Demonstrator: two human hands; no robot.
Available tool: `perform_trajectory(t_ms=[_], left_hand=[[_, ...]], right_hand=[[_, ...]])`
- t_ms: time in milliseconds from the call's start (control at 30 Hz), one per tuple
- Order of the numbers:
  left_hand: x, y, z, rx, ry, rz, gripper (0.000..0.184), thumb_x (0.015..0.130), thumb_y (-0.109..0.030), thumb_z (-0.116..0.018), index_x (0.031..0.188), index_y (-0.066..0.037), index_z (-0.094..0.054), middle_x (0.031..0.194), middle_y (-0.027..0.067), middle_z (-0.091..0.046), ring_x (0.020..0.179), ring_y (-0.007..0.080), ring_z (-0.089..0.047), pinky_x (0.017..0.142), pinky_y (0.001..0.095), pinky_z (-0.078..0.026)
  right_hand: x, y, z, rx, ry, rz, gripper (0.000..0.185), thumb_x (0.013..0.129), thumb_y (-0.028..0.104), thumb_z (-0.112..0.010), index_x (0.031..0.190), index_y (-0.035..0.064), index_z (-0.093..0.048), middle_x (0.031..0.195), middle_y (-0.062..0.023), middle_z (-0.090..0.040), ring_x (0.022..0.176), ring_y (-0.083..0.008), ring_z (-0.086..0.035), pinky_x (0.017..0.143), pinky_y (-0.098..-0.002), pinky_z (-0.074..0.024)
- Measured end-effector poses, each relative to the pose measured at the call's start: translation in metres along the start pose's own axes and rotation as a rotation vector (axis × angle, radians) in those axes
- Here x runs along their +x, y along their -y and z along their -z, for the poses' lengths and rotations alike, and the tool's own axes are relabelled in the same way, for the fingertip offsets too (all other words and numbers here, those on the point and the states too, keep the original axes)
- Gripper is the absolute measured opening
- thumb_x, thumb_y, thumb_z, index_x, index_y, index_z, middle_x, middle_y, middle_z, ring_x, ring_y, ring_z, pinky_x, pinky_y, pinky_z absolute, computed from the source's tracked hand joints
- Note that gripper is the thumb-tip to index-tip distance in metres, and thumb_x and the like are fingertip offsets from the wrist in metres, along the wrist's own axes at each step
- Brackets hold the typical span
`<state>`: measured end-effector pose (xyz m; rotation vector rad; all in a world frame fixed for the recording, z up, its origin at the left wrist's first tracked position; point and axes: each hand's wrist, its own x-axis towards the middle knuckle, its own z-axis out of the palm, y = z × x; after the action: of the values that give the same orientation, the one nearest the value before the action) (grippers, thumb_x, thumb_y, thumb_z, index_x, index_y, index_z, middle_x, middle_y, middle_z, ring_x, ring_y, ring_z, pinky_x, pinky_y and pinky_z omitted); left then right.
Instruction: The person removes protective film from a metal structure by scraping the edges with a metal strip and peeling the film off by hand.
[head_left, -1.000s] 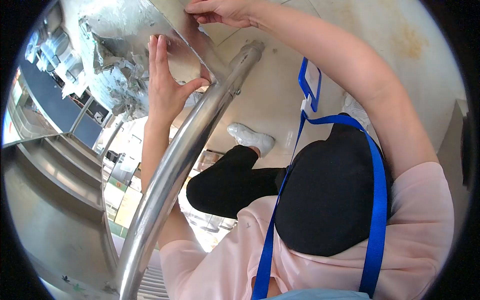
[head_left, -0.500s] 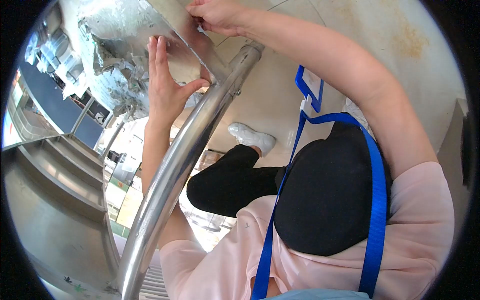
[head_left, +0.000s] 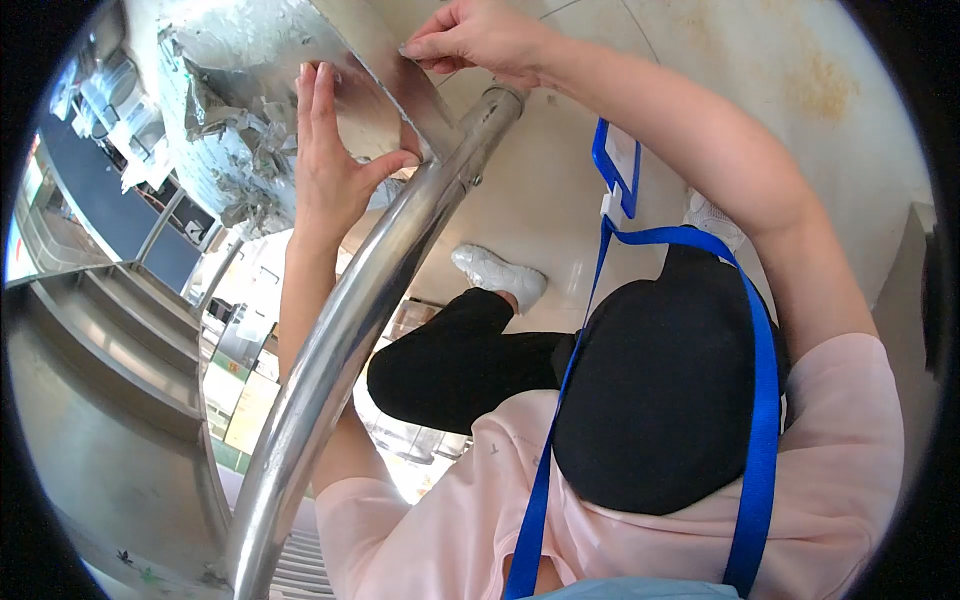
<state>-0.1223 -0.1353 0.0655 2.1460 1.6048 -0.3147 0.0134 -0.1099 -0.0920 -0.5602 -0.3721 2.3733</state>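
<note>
My left hand (head_left: 330, 165) lies on a shiny metal panel (head_left: 365, 95), its fingers stretched out and the thumb spread toward a steel tube (head_left: 375, 250). At the panel's far edge, my right hand (head_left: 485, 40) has thumb and forefinger pinched together. A tiny greyish bit shows at those fingertips, too small to name. Between the hands, a thin whitish ragged line runs along the panel's edge. Crumpled grey film or residue (head_left: 250, 160) clings to the surface left of my left hand.
The tube crosses diagonally in front of me, beside a ridged metal part (head_left: 120, 400) at lower left. A blue lanyard (head_left: 760, 440) with a badge (head_left: 620, 170) hangs down from me. Tiled floor (head_left: 640, 60) with brownish stains lies beyond; several containers stand at far left.
My right hand has moved a little right, away from the panel's edge, still pinched. My left hand stays spread on the panel.
</note>
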Motion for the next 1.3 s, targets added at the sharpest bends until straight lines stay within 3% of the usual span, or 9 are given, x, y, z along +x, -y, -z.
perform_trajectory(t_ms=[167, 367, 600, 700, 800, 900, 1067, 1167, 1300], left_hand=[[0.000, 0.002, -0.001, -0.014, -0.020, -0.022, 0.101, 0.049, -0.032, -0.076, 0.128, -0.002, -0.021, 0.133, 0.0208, -0.021, 0.124, 0.0350, -0.020, 0.098, 0.0403, -0.025], [0.000, 0.001, -0.001, 0.001, -0.010, 0.002, 0.103, 0.050, -0.026, -0.078, 0.130, -0.001, -0.017, 0.135, 0.0184, -0.018, 0.124, 0.0296, -0.022, 0.099, 0.0355, -0.024], [0.000, 0.000, -0.002, -0.017, -0.013, 0.000, 0.104, 0.050, -0.026, -0.078, 0.130, -0.001, -0.017, 0.135, 0.0184, -0.019, 0.124, 0.0292, -0.022, 0.099, 0.0354, -0.024], [0.001, -0.001, -0.001, -0.018, -0.007, 0.011, 0.103, 0.050, -0.026, -0.078, 0.130, -0.001, -0.017, 0.135, 0.0185, -0.019, 0.124, 0.0294, -0.022, 0.099, 0.0356, -0.024], [0.001, -0.001, 0.000, -0.016, -0.005, 0.013, 0.103, 0.050, -0.028, -0.077, 0.129, -0.001, -0.018, 0.134, 0.0192, -0.020, 0.124, 0.0312, -0.022, 0.098, 0.0370, -0.025], [-0.002, 0.004, -0.003, -0.014, -0.016, -0.007, 0.102, 0.049, -0.034, -0.076, 0.128, -0.002, -0.021, 0.133, 0.0206, -0.021, 0.124, 0.0344, -0.020, 0.098, 0.0394, -0.026], [-0.001, 0.006, -0.003, -0.015, -0.034, -0.036, 0.102, 0.049, -0.037, -0.075, 0.128, -0.002, -0.021, 0.133, 0.0204, -0.021, 0.123, 0.0344, -0.020, 0.098, 0.0399, -0.026], [0.000, 0.005, -0.004, 0.004, -0.036, -0.041, 0.102, 0.051, -0.027, -0.077, 0.130, -0.001, -0.018, 0.134, 0.0195, -0.020, 0.123, 0.0302, -0.024, 0.099, 0.0357, -0.024], [0.000, 0.003, -0.003, -0.012, -0.031, -0.021, 0.102, 0.051, -0.027, -0.077, 0.129, -0.001, -0.019, 0.134, 0.0199, -0.021, 0.123, 0.0304, -0.024, 0.099, 0.0353, -0.024]], right_hand=[[-0.002, 0.016, -0.010, -0.209, -0.142, -0.026, 0.017, 0.071, 0.009, -0.061, 0.058, -0.0017, -0.059, 0.051, -0.0041, -0.052, 0.044, -0.0101, -0.046, 0.043, -0.0224, -0.0370], [-0.001, 0.016, -0.012, -0.292, -0.213, -0.036, 0.016, 0.065, 0.009, -0.060, 0.053, -0.0010, -0.058, 0.048, -0.0051, -0.052, 0.042, -0.0110, -0.046, 0.040, -0.0242, -0.0360], [-0.001, 0.019, -0.017, -0.465, -0.297, -0.006, 0.018, 0.063, 0.014, -0.059, 0.052, -0.0001, -0.058, 0.046, -0.0047, -0.052, 0.040, -0.0113, -0.045, 0.040, -0.0268, -0.0359], [-0.003, 0.022, -0.017, -0.477, -0.299, -0.039, 0.017, 0.063, 0.012, -0.058, 0.052, -0.0005, -0.058, 0.046, -0.0056, -0.051, 0.041, -0.0117, -0.045, 0.041, -0.0265, -0.0356], [0.002, 0.009, -0.007, -0.212, -0.114, 0.000, 0.017, 0.064, 0.010, -0.057, 0.052, -0.0016, -0.057, 0.047, -0.0069, -0.051, 0.041, -0.0121, -0.046, 0.040, -0.0261, -0.0351], [0.002, 0.009, -0.008, -0.174, -0.150, 0.056, 0.016, 0.064, 0.008, -0.056, 0.051, -0.0026, -0.055, 0.047, -0.0080, -0.051, 0.041, -0.0128, -0.046, 0.039, -0.0258, -0.0345], [0.002, 0.032, -0.019, -0.441, -0.258, -0.033, 0.018, 0.062, 0.009, -0.056, 0.049, -0.0030, -0.055, 0.043, -0.0094, -0.049, 0.036, -0.0155, -0.044, 0.035, -0.0271, -0.0325], [-0.005, 0.051, -0.025, -0.619, -0.270, -0.050, 0.019, 0.060, 0.011, -0.057, 0.049, -0.0032, -0.054, 0.041, -0.0104, -0.047, 0.034, -0.0165, -0.042, 0.033, -0.0285, -0.0308], [-0.010, 0.059, -0.031, -0.705, -0.283, -0.104, 0.020, 0.059, 0.013, -0.058, 0.046, -0.0022, -0.054, 0.040, -0.0103, -0.046, 0.033, -0.0164, -0.042, 0.032, -0.0290, -0.0302]])
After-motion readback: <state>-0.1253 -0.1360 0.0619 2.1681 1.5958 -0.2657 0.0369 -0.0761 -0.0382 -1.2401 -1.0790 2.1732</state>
